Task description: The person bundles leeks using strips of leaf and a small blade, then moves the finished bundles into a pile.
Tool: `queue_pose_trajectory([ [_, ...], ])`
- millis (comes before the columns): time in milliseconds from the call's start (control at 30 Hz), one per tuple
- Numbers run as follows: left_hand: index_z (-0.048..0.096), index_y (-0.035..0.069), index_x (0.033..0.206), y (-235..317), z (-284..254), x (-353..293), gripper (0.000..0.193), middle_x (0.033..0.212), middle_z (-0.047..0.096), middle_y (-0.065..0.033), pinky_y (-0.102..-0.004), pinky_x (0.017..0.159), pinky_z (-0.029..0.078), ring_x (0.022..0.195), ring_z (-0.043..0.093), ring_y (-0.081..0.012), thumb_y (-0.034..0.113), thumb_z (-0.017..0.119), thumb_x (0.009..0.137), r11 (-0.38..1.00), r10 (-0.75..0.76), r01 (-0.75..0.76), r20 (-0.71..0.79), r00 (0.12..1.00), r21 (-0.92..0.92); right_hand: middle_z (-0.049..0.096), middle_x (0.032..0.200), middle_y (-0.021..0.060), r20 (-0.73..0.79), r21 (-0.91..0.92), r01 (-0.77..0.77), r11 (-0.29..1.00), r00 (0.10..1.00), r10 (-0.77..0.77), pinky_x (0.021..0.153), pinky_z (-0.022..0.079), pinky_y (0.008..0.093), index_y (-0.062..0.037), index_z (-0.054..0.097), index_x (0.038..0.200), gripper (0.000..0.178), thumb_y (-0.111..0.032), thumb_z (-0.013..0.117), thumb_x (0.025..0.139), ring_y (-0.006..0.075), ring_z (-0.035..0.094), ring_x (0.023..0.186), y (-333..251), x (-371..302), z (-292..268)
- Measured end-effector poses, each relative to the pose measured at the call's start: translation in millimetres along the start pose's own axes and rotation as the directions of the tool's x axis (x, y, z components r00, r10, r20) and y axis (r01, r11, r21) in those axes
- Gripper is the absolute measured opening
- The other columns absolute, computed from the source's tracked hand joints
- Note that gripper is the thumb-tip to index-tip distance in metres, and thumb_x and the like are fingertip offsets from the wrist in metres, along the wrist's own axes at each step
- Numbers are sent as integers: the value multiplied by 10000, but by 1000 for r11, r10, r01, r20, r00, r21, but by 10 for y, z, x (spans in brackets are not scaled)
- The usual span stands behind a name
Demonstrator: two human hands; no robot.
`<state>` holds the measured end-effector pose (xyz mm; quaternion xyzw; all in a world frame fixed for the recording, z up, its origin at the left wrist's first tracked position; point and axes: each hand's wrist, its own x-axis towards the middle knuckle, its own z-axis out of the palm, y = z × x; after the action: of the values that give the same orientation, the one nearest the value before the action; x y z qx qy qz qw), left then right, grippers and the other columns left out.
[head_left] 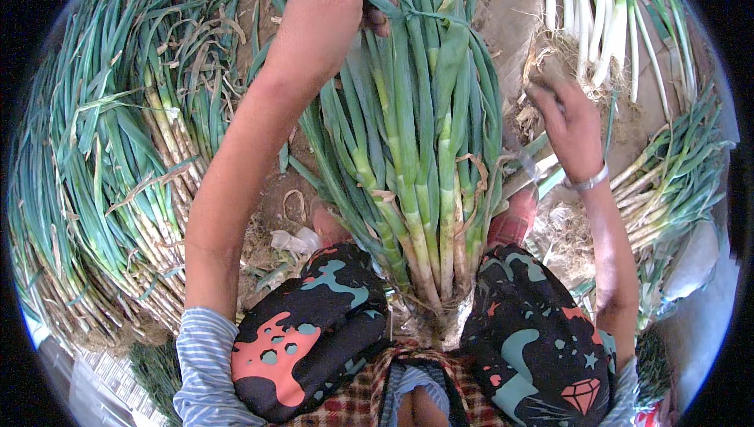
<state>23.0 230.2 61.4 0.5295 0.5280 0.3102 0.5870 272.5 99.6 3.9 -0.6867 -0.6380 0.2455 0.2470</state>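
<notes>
A large bunch of green onions (408, 160) lies between my knees, its roots toward me and its leaves pointing away. Around the upper part of the bunch runs a green leaf (428, 14), like a band. My left hand (326, 15) is closed at the left side of this band and pinches the leaf's end. Out to the right, my right hand (567, 117) is apart from the bunch, its fingers bent together near some dry roots and husks. Whatever those fingers may hold cannot be made out.
Heaped untrimmed green onions (102, 184) cover the left side. At the upper right lie cleaned white-stemmed onions (597, 19), with another pile of onions (667, 168) below them. A scrap of white plastic (295, 241) and dry husks litter the ground.
</notes>
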Motion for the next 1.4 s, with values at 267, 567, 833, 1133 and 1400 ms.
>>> queue_pose_trajectory([
  [267, 567, 2, 750, 93, 8, 230, 262, 659, 547, -54, -288, 548, 452, 565, 530, -149, 224, 518, 881, 992, -12, 5, -61, 998, -125, 562, 809, 161, -54, 121, 423, 898, 906, -420, 694, 448, 381, -84, 636, 963, 242, -257, 548, 819, 295, 578, 757, -330, 984, 631],
  [567, 591, 41, 823, -94, 65, 205, 190, 846, 560, -76, -352, 721, 428, 838, 538, -230, 201, 645, 736, -62, 603, -712, 595, 532, 700, 548, 846, 171, 190, 403, 187, 896, 940, -282, 746, 449, 416, -44, 629, 909, 249, -241, 524, 798, 337, 540, 828, -348, 1089, 617],
  [833, 592, 53, 829, -376, 100, 344, 213, 847, 531, -71, -393, 779, 392, 901, 486, -277, 160, 657, 657, -118, 432, -694, 666, 608, 710, 583, 776, 171, 220, 71, 399, 914, 888, -405, 679, 457, 416, -13, 587, 806, 214, -215, 532, 762, 325, 572, 748, -366, 1159, 608],
  [1133, 565, 43, 761, -359, 19, 225, 130, 742, 481, -90, -392, 707, 383, 766, 463, -285, 138, 641, 716, 84, 519, -811, 670, 531, 579, 591, 696, 64, 478, 548, -57, 834, 840, -257, 590, 441, 272, 10, 617, 929, 262, -202, 539, 798, 112, 518, 609, -420, 1047, 325],
  [1400, 504, 47, 712, -461, 97, 267, 157, 714, 479, -84, -377, 655, 398, 736, 469, -274, 142, 625, 738, 13, 500, -845, 729, 468, 534, 557, 701, 94, 504, 456, 14, 890, 820, -271, 595, 429, 275, -26, 604, 948, 237, -187, 486, 819, 181, 522, 618, -382, 1045, 375],
])
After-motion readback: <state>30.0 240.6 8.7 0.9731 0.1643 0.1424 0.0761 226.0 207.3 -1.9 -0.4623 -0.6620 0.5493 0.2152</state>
